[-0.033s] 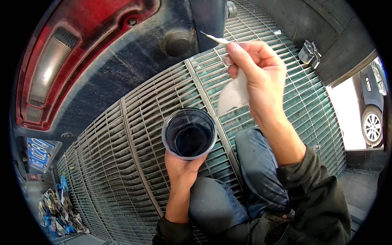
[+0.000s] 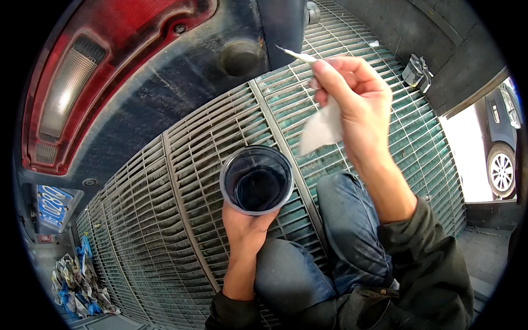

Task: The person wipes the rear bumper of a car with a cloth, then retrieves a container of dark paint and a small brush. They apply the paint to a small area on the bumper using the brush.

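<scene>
My left hand is wrapped round a clear plastic cup from below, held upright over the floor grating. Dark, almost black liquid lies in the cup. Raised at upper right, my right hand pinches a piece of white paper. One end is twisted into a thin point with a darkish tip; the rest hangs loose below my fingers. That tip is close to the lower corner of a dark blue vehicle body, and a small gap seems to part them.
A red and clear tail light and a blue licence plate are on the vehicle at left. Slatted metal grating forms the floor. Crumpled paper and blue plastic lie lower left. A grey container stands by the right wall; a parked car shows beyond.
My right hand has shifted slightly right with the paper, drawing its tip away from the vehicle's corner. The cup in my left hand has barely moved.
</scene>
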A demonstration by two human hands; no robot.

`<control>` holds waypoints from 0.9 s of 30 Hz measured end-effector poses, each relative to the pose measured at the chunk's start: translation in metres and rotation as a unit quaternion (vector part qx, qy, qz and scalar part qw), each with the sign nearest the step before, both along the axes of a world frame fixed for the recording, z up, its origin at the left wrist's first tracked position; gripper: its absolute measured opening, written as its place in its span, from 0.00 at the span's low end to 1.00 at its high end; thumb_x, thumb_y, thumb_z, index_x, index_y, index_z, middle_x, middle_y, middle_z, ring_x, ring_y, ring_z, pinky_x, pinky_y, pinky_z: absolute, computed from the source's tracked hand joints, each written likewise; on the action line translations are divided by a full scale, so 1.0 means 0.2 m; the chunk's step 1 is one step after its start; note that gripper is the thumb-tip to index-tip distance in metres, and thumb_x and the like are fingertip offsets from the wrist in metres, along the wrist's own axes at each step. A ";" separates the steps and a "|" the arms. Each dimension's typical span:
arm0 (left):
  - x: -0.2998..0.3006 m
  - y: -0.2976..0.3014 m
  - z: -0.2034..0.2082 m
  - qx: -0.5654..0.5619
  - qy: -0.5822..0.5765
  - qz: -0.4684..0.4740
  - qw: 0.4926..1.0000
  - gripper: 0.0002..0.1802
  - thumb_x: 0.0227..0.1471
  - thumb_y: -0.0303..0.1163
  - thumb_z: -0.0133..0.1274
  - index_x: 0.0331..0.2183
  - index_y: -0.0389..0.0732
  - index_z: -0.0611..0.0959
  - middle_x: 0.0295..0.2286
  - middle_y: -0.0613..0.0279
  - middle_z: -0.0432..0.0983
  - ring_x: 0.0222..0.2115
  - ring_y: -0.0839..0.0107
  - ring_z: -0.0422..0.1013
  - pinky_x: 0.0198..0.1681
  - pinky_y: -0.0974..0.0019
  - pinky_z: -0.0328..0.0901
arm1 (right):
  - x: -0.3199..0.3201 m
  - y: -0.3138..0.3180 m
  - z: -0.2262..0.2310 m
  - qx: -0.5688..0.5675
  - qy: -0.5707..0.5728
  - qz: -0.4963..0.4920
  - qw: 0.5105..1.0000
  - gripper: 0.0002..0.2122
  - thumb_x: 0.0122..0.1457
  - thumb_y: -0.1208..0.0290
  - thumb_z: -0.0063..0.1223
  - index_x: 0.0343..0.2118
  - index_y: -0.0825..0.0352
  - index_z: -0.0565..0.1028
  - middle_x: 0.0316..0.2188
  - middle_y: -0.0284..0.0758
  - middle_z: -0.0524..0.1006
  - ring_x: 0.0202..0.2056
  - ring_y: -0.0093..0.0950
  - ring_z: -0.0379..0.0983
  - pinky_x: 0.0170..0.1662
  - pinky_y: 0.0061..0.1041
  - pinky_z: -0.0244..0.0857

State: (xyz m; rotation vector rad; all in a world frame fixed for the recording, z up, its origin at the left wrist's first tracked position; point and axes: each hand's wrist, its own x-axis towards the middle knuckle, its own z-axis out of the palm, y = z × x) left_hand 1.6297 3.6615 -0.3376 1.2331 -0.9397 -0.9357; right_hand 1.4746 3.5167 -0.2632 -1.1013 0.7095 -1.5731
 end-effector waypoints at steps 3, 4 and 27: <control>-0.01 -0.01 -0.01 -0.009 -0.012 0.003 1.000 0.37 0.36 0.22 0.70 0.50 0.34 0.73 0.45 0.57 0.75 0.46 0.68 0.72 0.52 0.66 0.66 | -0.16 0.03 0.00 -0.051 0.114 0.053 0.991 0.06 0.56 0.76 0.62 0.36 0.69 0.79 0.30 0.32 0.81 0.30 0.14 0.75 0.33 0.13 0.68; 0.00 -0.01 -0.01 0.000 -0.032 0.003 0.999 0.37 0.36 0.23 0.70 0.50 0.34 0.73 0.45 0.57 0.75 0.46 0.69 0.72 0.52 0.66 0.66 | -0.21 0.05 0.01 -0.053 0.169 0.070 0.982 0.06 0.56 0.76 0.62 0.36 0.69 0.79 0.30 0.32 0.81 0.32 0.15 0.75 0.34 0.13 0.69; -0.02 -0.01 0.01 0.062 -0.317 0.053 0.945 0.37 0.31 0.32 0.72 0.46 0.37 0.75 0.41 0.52 0.74 0.42 0.53 0.72 0.46 0.57 0.67 | -0.29 0.09 0.04 -0.300 0.461 0.271 0.790 0.04 0.50 0.76 0.61 0.30 0.68 0.79 0.28 0.35 0.75 0.31 0.36 0.75 0.33 0.32 0.69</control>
